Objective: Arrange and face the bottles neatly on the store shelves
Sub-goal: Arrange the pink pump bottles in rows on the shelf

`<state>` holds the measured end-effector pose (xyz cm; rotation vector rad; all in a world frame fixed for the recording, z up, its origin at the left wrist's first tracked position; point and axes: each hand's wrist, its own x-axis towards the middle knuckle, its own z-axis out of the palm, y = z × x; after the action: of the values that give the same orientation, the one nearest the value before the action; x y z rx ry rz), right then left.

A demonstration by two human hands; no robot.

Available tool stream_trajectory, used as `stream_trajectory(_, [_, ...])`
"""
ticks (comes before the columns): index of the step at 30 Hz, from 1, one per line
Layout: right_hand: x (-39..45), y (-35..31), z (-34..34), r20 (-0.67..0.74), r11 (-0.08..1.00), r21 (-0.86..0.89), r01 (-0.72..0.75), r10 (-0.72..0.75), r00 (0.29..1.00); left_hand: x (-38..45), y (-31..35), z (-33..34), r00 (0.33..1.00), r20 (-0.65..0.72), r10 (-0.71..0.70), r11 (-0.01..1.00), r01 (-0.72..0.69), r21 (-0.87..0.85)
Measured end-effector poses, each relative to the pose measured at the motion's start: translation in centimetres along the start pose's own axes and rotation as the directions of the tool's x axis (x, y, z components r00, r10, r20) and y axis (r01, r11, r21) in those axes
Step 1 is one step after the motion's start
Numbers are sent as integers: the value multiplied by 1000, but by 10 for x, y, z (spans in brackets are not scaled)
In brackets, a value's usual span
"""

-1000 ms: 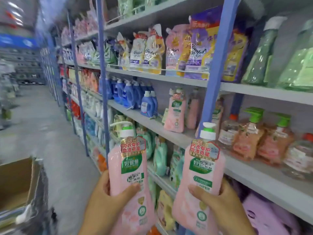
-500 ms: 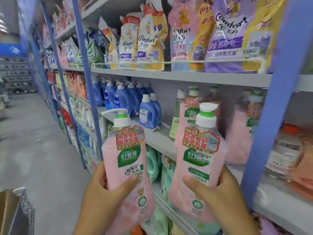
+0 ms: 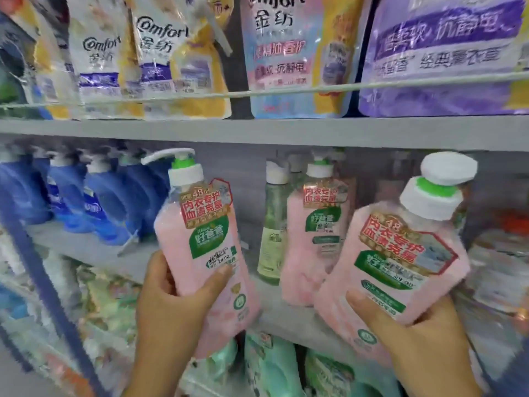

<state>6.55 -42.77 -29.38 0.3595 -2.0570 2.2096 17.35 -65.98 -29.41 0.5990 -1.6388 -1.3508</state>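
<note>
Your left hand (image 3: pixel 171 305) is closed around the lower body of one pink pump bottle (image 3: pixel 200 253), thumb across the front below the label, fingers wrapped behind. Your right hand (image 3: pixel 415 333) grips a second pink pump bottle (image 3: pixel 400 259) the same way. Both bottles are off the shelf, held in front of the middle shelf (image 3: pixel 286 319), labels toward you. The left one is nearly upright; the right one tilts to the right.

Placement target: a matching pink bottle (image 3: pixel 312 242) already stands on that shelf, just beside a green bottle (image 3: pixel 272 230). Bare shelf shows between the blue bottles (image 3: pixel 94 204) and the green bottle; this is probably where the stock belongs.

Procedure:
1. Bring the right bottle upright before it goes in.
2. Keep both pump heads below the shelf board overhead (image 3: pixel 257 133) as you reach in.
3. Set each base flat on the shelf, one bottle at a time if space is tight.
4. Turn each label square to the aisle, matching the standing pink bottle.
5. Avoid knocking the green bottle; it looks slim and likely tips easily.
6. Release only when each bottle stands unaided.
</note>
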Motion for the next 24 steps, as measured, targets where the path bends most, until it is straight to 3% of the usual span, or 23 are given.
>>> stream_trajectory(7, [11,17,24,-377,968,-252,-9,-90,922,84,-39,20,986,168,18,999,-22,25])
stream_trajectory(15, [32,27,37,-535,869,-477,-134,-165,829,109,-51,28,958,286,11,1000,-7,-15])
stream_trajectory(17, [24,29,42,-553,802,-589,-96,-313,772,110,-51,26,949,316,-2,1000,0,8])
stream_trajectory(20, [-12,30,65,-471,681,-708,184,-651,595,112,-51,19,933,359,-7,1000,7,3])
stream_trajectory(21, [-19,30,78,-412,661,-699,271,-683,602,112,-50,16,926,378,-8,1000,9,-1])
stream_trajectory(22, [-21,31,90,-360,675,-668,314,-662,657,113,-51,14,919,395,-8,1000,10,-4])
stream_trajectory(24, [-6,37,107,-269,754,-597,273,-510,817,112,-50,9,906,423,-15,1000,18,-2])
